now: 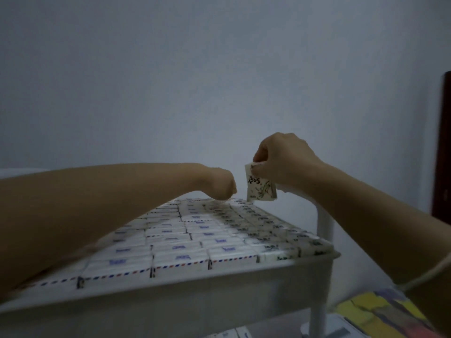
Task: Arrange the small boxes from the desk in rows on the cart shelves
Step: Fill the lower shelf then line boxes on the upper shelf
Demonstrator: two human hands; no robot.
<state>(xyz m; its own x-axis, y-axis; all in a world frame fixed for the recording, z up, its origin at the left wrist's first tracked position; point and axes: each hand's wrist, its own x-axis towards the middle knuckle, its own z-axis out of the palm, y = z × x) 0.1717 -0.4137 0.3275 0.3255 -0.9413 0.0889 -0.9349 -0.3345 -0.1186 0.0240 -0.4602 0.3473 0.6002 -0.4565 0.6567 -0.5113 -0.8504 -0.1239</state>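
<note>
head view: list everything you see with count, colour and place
cart: one, white, centre foreground
shelved boxes: many, white with blue or green-black print, in rows covering the cart's top shelf
held box: one, white with dark print, above the shelf's far right corner
wall: one, pale grey-blue, behind
dark panel: one, dark brown, right edge
patterned item: one, yellow and grey, lower right, blurred
left hand: one, at the shelf's far edge over the shelved boxes, fingers hidden
right hand: one, pinches the held box
</note>
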